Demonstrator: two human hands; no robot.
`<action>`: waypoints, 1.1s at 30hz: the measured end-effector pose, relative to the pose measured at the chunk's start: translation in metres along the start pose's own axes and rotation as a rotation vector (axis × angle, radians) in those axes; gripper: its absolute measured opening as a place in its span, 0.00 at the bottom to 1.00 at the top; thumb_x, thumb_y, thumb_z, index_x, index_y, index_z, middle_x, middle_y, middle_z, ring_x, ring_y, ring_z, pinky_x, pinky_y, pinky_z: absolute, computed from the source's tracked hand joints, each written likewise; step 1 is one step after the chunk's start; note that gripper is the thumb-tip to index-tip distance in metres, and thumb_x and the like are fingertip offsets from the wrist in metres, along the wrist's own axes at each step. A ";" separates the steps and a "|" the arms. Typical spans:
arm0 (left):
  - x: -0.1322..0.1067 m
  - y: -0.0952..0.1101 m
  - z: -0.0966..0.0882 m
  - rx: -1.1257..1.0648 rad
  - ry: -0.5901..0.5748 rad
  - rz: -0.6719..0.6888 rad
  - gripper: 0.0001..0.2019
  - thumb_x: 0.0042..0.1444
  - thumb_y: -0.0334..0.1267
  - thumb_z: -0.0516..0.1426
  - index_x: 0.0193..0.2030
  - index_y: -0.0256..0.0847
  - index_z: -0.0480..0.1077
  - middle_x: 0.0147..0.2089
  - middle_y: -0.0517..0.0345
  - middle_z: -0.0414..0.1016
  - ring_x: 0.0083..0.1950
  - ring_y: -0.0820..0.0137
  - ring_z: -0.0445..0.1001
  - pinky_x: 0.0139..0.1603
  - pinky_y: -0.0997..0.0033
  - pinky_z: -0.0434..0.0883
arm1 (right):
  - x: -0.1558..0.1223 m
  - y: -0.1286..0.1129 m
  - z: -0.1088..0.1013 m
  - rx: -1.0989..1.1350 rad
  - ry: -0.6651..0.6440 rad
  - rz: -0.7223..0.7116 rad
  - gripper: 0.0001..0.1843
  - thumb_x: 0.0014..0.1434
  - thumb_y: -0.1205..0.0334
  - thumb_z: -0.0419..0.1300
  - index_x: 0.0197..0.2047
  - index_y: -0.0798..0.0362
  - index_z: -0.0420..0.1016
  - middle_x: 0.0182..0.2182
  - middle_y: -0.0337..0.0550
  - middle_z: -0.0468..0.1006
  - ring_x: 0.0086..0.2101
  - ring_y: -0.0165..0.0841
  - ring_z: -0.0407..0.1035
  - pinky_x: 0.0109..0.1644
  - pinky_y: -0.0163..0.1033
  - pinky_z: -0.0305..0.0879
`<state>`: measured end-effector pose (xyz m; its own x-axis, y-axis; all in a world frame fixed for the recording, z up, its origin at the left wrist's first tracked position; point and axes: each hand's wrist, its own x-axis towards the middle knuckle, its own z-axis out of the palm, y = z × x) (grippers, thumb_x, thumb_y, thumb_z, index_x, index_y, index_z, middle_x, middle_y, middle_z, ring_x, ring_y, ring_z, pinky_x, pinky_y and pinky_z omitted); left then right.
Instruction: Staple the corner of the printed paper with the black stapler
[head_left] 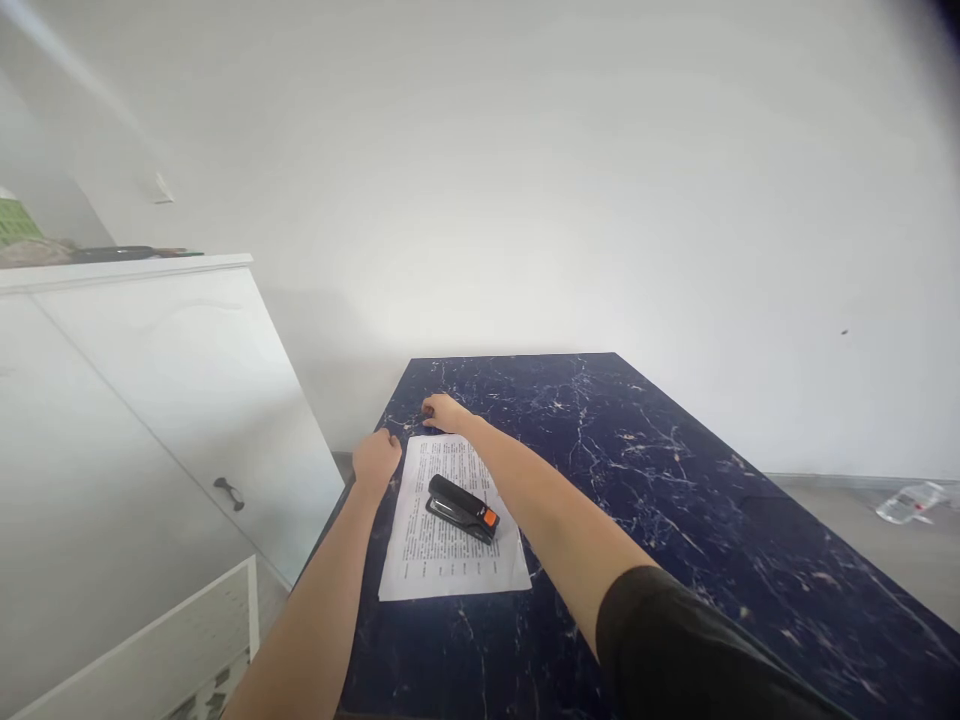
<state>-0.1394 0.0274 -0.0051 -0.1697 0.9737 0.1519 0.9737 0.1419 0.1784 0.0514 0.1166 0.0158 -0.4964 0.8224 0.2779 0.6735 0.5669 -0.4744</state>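
A printed sheet of paper (442,540) lies on the dark blue marbled table (637,480) near its left edge. A black stapler (462,508) with an orange end rests on the sheet. My right hand (444,411) reaches across the sheet to its far top corner, fingers curled down as if pinching something too small to make out. My left hand (376,458) sits at the table's left edge beside the sheet's upper left corner, fingers curled under.
A white cabinet (150,400) with a dark handle (229,492) stands close on the left. A white wall rises behind the table. A clear plastic bottle (911,500) lies on the floor at the far right.
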 end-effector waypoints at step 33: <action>-0.014 0.022 -0.008 0.039 -0.038 -0.022 0.20 0.70 0.38 0.44 0.49 0.32 0.75 0.49 0.33 0.80 0.52 0.45 0.80 0.48 0.51 0.75 | -0.218 -0.039 -0.079 -0.176 -0.105 0.249 0.10 0.63 0.62 0.60 0.47 0.54 0.71 0.37 0.52 0.80 0.33 0.41 0.75 0.30 0.37 0.60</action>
<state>-0.1169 0.0153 0.0041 -0.1859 0.9763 0.1112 0.9751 0.1694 0.1434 0.1763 -0.0814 0.0395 -0.3526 0.9324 0.0794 0.8610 0.3565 -0.3628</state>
